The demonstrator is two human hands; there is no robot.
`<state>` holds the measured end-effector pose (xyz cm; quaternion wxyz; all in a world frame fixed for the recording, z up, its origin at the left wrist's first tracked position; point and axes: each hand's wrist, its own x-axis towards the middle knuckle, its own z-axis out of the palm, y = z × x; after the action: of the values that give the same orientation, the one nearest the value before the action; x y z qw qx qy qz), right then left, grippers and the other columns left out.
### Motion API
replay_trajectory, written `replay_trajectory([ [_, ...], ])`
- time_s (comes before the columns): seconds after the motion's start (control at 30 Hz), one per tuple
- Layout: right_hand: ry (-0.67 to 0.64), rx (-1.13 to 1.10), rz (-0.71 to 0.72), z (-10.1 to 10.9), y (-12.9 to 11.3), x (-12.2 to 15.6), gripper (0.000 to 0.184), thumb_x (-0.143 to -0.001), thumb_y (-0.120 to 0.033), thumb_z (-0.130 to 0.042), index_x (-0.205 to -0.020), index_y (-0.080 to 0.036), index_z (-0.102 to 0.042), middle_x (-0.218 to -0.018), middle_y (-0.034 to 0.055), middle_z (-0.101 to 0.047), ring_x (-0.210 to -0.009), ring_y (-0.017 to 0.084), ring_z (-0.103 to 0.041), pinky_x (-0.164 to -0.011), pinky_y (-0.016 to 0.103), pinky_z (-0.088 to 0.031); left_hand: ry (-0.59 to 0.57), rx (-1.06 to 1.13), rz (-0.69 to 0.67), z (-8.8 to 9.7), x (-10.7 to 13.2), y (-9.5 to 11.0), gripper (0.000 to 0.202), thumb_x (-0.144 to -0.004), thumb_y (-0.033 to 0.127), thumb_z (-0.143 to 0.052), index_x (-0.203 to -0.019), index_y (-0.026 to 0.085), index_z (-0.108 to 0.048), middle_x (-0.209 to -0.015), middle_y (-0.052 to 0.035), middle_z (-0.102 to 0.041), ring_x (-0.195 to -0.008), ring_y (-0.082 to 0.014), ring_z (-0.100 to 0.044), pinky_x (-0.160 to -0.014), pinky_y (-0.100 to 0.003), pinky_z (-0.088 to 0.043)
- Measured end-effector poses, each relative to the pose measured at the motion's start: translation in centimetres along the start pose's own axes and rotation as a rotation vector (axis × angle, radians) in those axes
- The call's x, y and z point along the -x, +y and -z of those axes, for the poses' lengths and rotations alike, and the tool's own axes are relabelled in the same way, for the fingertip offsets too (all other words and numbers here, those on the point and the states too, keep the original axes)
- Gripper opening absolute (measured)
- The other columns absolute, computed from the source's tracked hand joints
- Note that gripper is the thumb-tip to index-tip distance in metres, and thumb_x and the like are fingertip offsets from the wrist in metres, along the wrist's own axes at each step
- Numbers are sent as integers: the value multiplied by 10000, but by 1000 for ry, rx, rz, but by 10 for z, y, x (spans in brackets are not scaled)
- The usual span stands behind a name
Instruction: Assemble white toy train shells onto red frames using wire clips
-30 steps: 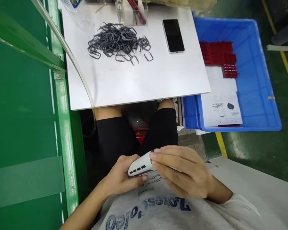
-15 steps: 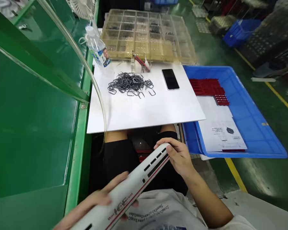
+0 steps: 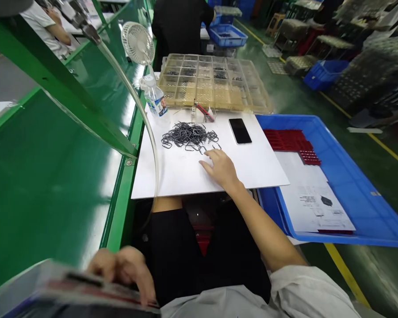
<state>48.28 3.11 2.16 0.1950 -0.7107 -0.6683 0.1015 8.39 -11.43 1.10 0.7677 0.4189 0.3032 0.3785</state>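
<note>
My left hand (image 3: 128, 267) is at the lower left, smeared by motion, its fingers curled over a long white model train car body (image 3: 96, 291) with a red stripe and dark openings. The body is blurred and runs out of the frame. Over the white board, my right hand (image 3: 221, 168) is stretched out palm down, thumb and fingers apart, with nothing seen between them. Its fingertips are close to loose dark grey wire clips (image 3: 216, 146) at the front right of a tangled pile of clips (image 3: 189, 134). Whether they touch one I cannot tell.
On the white board (image 3: 185, 176) are a black phone (image 3: 240, 131), a water bottle (image 3: 157, 101) and a small clear holder (image 3: 202, 115) with tools. Behind is a divided plastic tray (image 3: 215, 84). A blue bin (image 3: 345, 176) with red parts stands right. A clear hose (image 3: 152, 141) hangs at left.
My right hand has let go of the train car body and reached forward to the clips. The left hand has carried the body down and left. The view has tilted up.
</note>
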Motion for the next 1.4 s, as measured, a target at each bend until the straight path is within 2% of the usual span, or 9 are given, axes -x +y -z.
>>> replay_trajectory([
  [0.07, -45, 127, -52, 1, 1, -32, 325, -1121, -301, -705, -1350, -78, -767, -1363, 219, -770, -1357, 357, -676, -1136, 436, -559, -21, 50, 83, -21, 4, -32, 571, -882, 506, -960, -1145, 335, -484, -908, 17, -705, -602, -172, -697, -581, -282, -566],
  [0.23, -87, 195, -56, -6, -1, -53, 228, -1132, -224, -600, -1155, -134, -808, -1276, 196, -777, -1229, 322, -701, -971, 369, -545, -135, 93, 257, -32, -1, -85, 728, -785, 517, -1052, -1251, 263, -554, -831, 8, -683, -635, -139, -615, -595, -239, -453],
  [0.33, -67, 212, -74, -2, 3, -48, 303, -1136, -174, -496, -1131, -136, -797, -1267, 203, -775, -1184, 313, -708, -937, 366, -513, -152, 125, 273, -24, -9, -81, 755, -835, 651, -973, -1351, 213, -638, -909, -40, -708, -728, -177, -666, -680, -292, -495],
  [0.6, -85, 95, -145, 8, 33, -15, 246, -1027, -186, -589, -849, -205, -756, -925, 86, -811, -898, 252, -734, -781, 321, -483, 23, -24, 273, -26, -18, -63, 629, -853, 728, -925, -1082, 176, -730, -879, -47, -717, -698, -184, -665, -650, -313, -510],
  [0.8, 61, -31, -79, -9, 37, -1, 281, -1025, -311, -685, -1221, -152, -810, -1291, 180, -811, -1214, 345, -737, -1062, 462, -578, 33, -26, 259, -34, -26, -58, 605, -875, 721, -908, -1021, 172, -697, -849, -33, -698, -663, -173, -672, -671, -318, -539],
  [0.97, 95, -178, -7, -19, 37, 3, 226, -990, -215, -678, -1103, -233, -874, -1259, 118, -851, -1241, 334, -755, -1140, 518, -600, 35, -96, 224, -32, -27, -69, 524, -943, 658, -866, -1017, 174, -680, -805, -13, -667, -566, -143, -633, -556, -267, -507],
  [1.07, 81, -399, 24, -11, 22, 25, 256, -1040, -274, -675, -1204, -234, -867, -1298, 114, -845, -1179, 294, -797, -1016, 452, -666, 44, -205, 241, -34, -25, -73, 486, -940, 616, -868, -1062, 173, -708, -834, -9, -636, -597, -158, -641, -554, -279, -545],
  [1.2, -175, -855, 204, 19, -23, 78, 283, -1082, -302, -735, -1346, -304, -839, -1258, 56, -845, -1116, 216, -815, -967, 341, -667, -14, -318, 243, -49, -29, -62, 450, -930, 549, -856, -1155, 172, -757, -776, 35, -556, -584, -143, -585, -537, -253, -489],
  [1.4, -321, -783, 387, 51, -68, 128, 295, -1095, -183, -723, -1343, -281, -850, -1284, 70, -806, -1118, 190, -798, -966, 303, -669, -107, -441, 117, -65, -39, -48, 224, -933, 379, -806, -967, 173, -725, -695, 68, -471, -619, -107, -403, -578, -242, -308],
])
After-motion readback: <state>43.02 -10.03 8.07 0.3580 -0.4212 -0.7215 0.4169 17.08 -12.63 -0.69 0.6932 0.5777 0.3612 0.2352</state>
